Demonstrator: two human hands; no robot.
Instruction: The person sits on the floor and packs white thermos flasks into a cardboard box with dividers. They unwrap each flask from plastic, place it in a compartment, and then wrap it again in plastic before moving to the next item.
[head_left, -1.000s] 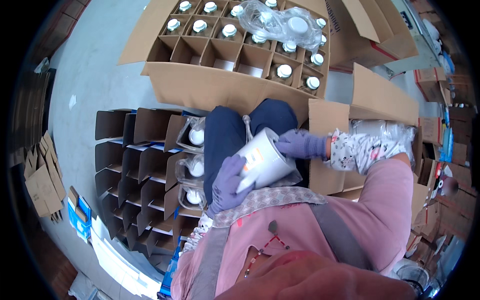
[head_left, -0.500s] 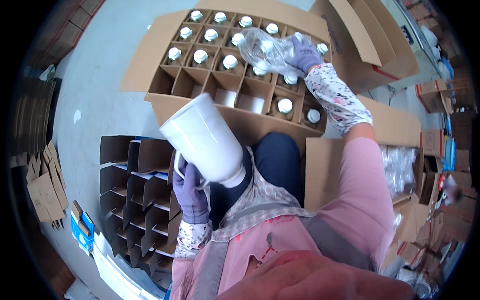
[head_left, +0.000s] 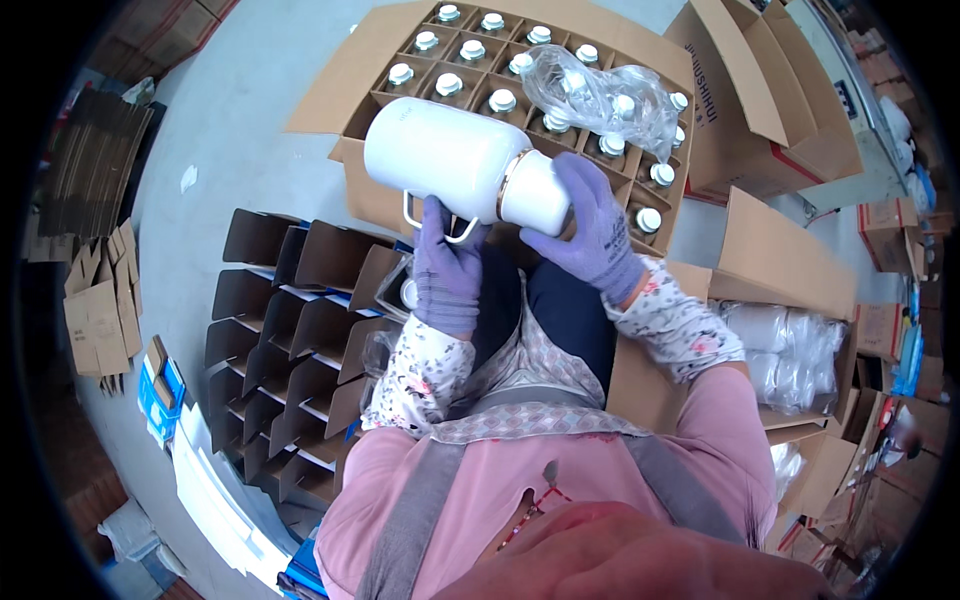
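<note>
A white vacuum flask [head_left: 445,155] with a side handle and a gold ring below its lid lies almost level in front of me, lid to the right. My left hand [head_left: 447,270], in a purple glove, is closed round the handle. In the same kind of glove, my right hand [head_left: 600,232] grips the white lid [head_left: 535,195] between thumb and fingers. Just beyond, a crumpled clear plastic bag [head_left: 590,95] rests untouched on several white-capped bottles [head_left: 502,101]. They stand in a divided cardboard box [head_left: 375,205], whose near cells the flask partly hides.
At my left stands a dark cardboard divider grid [head_left: 270,340]. An open carton [head_left: 790,410] of plastic-wrapped white items [head_left: 785,340] is at my right. A tall open carton [head_left: 740,120] stands far right. Flattened cardboard [head_left: 85,170] leans far left.
My right hand has let go of the plastic bag, leaving it on the bottles, and come back to the flask's lid. The flask has risen and turned almost level in my left hand.
</note>
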